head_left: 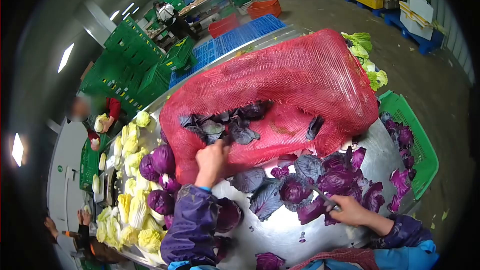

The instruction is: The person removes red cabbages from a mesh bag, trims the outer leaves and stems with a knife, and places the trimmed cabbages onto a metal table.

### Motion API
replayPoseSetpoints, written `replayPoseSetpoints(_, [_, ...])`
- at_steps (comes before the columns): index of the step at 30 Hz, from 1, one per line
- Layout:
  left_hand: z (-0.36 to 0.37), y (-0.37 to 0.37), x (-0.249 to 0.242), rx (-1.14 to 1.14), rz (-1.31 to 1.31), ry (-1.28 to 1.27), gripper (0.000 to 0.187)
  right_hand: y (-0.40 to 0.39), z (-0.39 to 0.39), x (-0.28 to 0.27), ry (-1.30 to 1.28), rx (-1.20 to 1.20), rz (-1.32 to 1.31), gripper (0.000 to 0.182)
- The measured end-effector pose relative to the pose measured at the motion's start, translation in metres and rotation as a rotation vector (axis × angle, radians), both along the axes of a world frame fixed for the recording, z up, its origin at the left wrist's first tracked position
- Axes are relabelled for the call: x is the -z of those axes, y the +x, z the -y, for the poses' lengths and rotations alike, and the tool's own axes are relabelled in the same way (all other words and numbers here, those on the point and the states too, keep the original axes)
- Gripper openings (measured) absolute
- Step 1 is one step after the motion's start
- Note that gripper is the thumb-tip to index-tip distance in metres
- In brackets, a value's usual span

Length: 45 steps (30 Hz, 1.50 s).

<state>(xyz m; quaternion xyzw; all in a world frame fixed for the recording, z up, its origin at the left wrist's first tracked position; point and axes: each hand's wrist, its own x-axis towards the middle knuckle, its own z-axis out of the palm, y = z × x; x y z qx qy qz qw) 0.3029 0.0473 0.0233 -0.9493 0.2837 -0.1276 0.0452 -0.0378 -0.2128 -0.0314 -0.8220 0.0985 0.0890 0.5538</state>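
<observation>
My right hand is closed round the handle of a knife, whose blade points into trimmed red cabbage leaves. Beside it lie a red cabbage and another red cabbage among loose outer leaves. My left hand is at the near edge of a large red mesh bag. Its fingers look curled by dark cabbage leaves in the bag's opening; what they hold, if anything, is hidden. Another red cabbage sits by my left sleeve.
Napa cabbages and whole red cabbages line the metal table's left side. A green basket with leaves stands at the right. Across the table on the left is a co-worker. Green crates are stacked behind.
</observation>
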Motion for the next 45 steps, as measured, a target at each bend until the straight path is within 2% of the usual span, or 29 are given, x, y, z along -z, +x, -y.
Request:
replayPoseSetpoints(1, [-0.011, 0.000, -0.012, -0.105, 0.030, -0.011, 0.029, -0.001, 0.005, -0.001, 0.073, 0.092, -0.021, 0.024])
replayPoseSetpoints(4, [-0.052, -0.011, -0.030, -0.086, 0.099, 0.033, 0.038, -0.002, 0.020, -0.003, -0.001, 0.160, -0.143, 0.022])
replayPoseSetpoints(6, [-0.049, -0.034, -0.044, -0.169, 0.223, -0.012, 0.054, -0.003, 0.021, 0.002, 0.039, 0.181, -0.176, 0.021])
replayPoseSetpoints(7, [-0.049, -0.037, -0.043, -0.176, 0.226, -0.003, 0.054, -0.004, 0.020, 0.007, 0.060, 0.183, -0.199, 0.022])
replayPoseSetpoints(9, [-0.048, -0.039, -0.043, -0.073, 0.469, -0.017, 0.065, -0.001, 0.014, 0.010, 0.079, 0.159, -0.193, 0.022])
replayPoseSetpoints(11, [-0.066, -0.015, -0.015, -0.168, 0.508, -0.125, 0.062, 0.001, 0.012, 0.005, 0.081, 0.134, -0.189, 0.022])
replayPoseSetpoints(12, [-0.093, 0.010, 0.011, -0.320, 0.259, -0.472, 0.055, 0.002, 0.011, 0.000, 0.093, 0.116, -0.198, 0.023])
replayPoseSetpoints(13, [-0.098, 0.016, 0.010, -0.464, -0.005, -0.810, 0.047, 0.003, 0.011, -0.002, 0.106, 0.098, -0.207, 0.023])
replayPoseSetpoints(14, [-0.102, 0.020, 0.009, -0.494, -0.120, -0.921, 0.028, 0.002, 0.013, -0.002, 0.086, 0.081, -0.200, 0.023])
replayPoseSetpoints(15, [-0.103, 0.023, 0.011, -0.498, -0.115, -0.918, 0.028, 0.002, 0.016, 0.001, 0.090, 0.076, -0.198, 0.023])
replayPoseSetpoints(17, [-0.093, 0.021, -0.001, -0.501, -0.641, -1.665, 0.022, 0.002, 0.020, 0.011, 0.087, 0.104, -0.198, 0.023])
replayPoseSetpoints(18, [-0.104, 0.039, 0.018, -0.425, -0.730, -1.974, 0.026, 0.003, 0.022, 0.015, 0.102, 0.104, -0.187, 0.023])
replayPoseSetpoints(19, [-0.095, 0.044, 0.015, -0.507, -0.688, -2.065, 0.018, 0.004, 0.022, 0.020, 0.108, 0.112, -0.173, 0.022])
replayPoseSetpoints(21, [-0.085, 0.042, 0.008, -0.628, -0.834, -2.249, 0.013, 0.004, 0.024, 0.021, 0.132, 0.135, -0.155, 0.022])
replayPoseSetpoints(23, [-0.061, 0.031, -0.027, -0.582, -0.922, -2.202, 0.017, 0.004, 0.027, 0.015, 0.157, 0.109, -0.203, 0.022])
replayPoseSetpoints(25, [-0.040, 0.014, -0.057, -0.297, -1.170, -2.091, 0.018, -0.003, 0.027, 0.034, 0.155, 0.106, -0.186, 0.021])
replayPoseSetpoints(27, [0.003, -0.006, -0.085, -0.206, -1.229, -2.035, 0.020, -0.006, 0.028, 0.035, 0.126, 0.094, -0.183, 0.020])
replayPoseSetpoints(29, [0.052, -0.034, -0.100, -0.402, -1.065, -2.242, 0.017, 0.000, 0.030, 0.019, 0.211, 0.131, -0.256, 0.017])
replayPoseSetpoints(30, [0.050, -0.054, -0.090, -0.159, -1.195, -2.123, 0.014, 0.003, 0.031, 0.012, 0.212, 0.114, -0.251, 0.015])
replayPoseSetpoints(31, [0.042, -0.074, -0.072, -0.029, -1.336, -2.075, 0.011, 0.005, 0.034, 0.008, 0.193, 0.116, -0.264, 0.015])
replayPoseSetpoints(33, [0.005, -0.108, 0.010, -0.220, -1.438, -2.260, 0.015, 0.010, 0.039, 0.005, 0.149, 0.125, -0.232, 0.015])
replayPoseSetpoints(34, [0.021, -0.130, 0.004, -0.619, -1.121, -2.286, 0.014, 0.012, 0.041, 0.008, 0.111, 0.118, -0.133, 0.014])
replayPoseSetpoints(35, [-0.027, -0.129, 0.071, -0.337, -1.221, -2.339, 0.029, 0.017, 0.039, -0.012, 0.189, 0.145, -0.151, 0.016])
replayPoseSetpoints(37, [-0.048, -0.136, 0.065, -0.145, -1.160, -2.146, 0.034, 0.021, 0.035, -0.023, 0.224, 0.151, -0.093, 0.021])
replayPoseSetpoints(38, [-0.047, -0.141, 0.061, -0.152, -1.166, -2.149, 0.034, 0.021, 0.033, -0.026, 0.230, 0.131, -0.078, 0.025])
replayPoseSetpoints(40, [-0.036, -0.142, 0.050, -0.467, -0.915, -2.030, 0.037, 0.021, 0.022, -0.036, 0.208, 0.108, -0.096, 0.026])
replayPoseSetpoints(41, [-0.033, -0.142, 0.052, -0.458, -0.924, -2.034, 0.037, 0.021, 0.016, -0.041, 0.195, 0.084, -0.115, 0.027])
replayPoseSetpoints(43, [-0.026, -0.137, 0.057, -0.412, -0.720, -1.955, 0.039, 0.020, 0.008, -0.048, 0.129, 0.019, -0.048, 0.029])
replayPoseSetpoints(45, [-0.031, -0.129, 0.049, -0.463, -0.801, -1.868, 0.040, 0.019, 0.007, -0.048, 0.046, 0.000, 0.047, 0.026])
